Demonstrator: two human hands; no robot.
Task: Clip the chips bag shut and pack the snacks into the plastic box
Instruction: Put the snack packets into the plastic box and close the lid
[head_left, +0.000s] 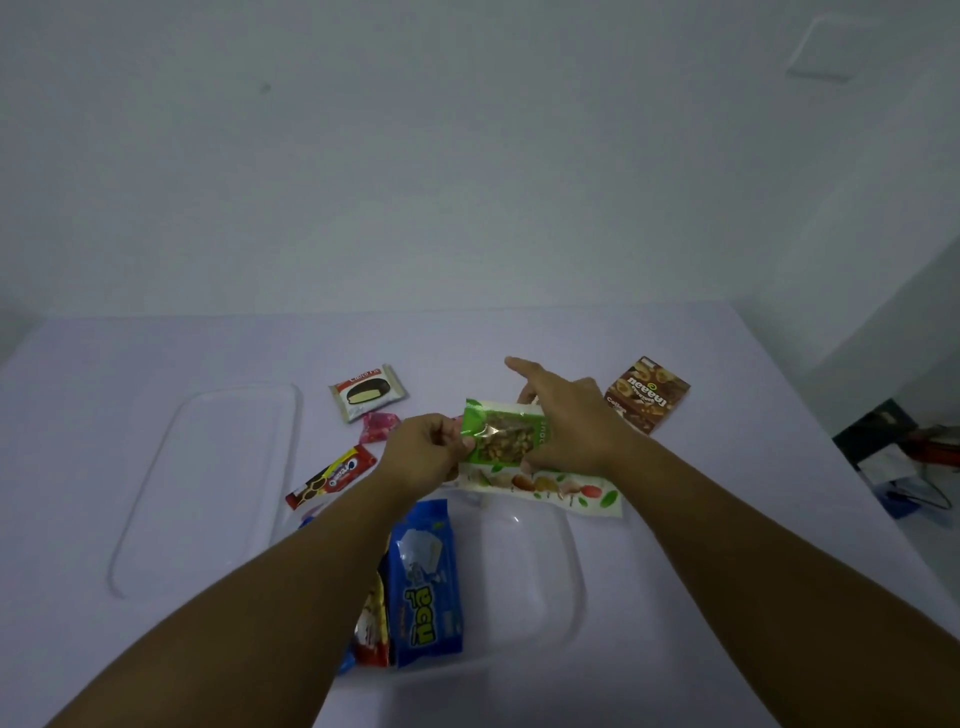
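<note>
A small green nut bag (503, 439) with a clear window hangs above the table beyond the clear plastic box (535, 582). My left hand (423, 454) pinches its left edge. My right hand (571, 423) holds its right side with the index finger stretched out. Under the bag lies a long white packet (550, 488) printed with nuts. Inside the box's left part stand a blue wafer pack (427, 587) and a red packet (373, 626). No clip is visible.
The clear box lid (208, 483) lies at left. A Choco Pie (367, 392), a pink candy (378, 427) and a red Oreo pack (332, 476) lie on the white table. A brown snack box (648, 395) stands at right. Dark clutter (904, 457) sits past the table's right edge.
</note>
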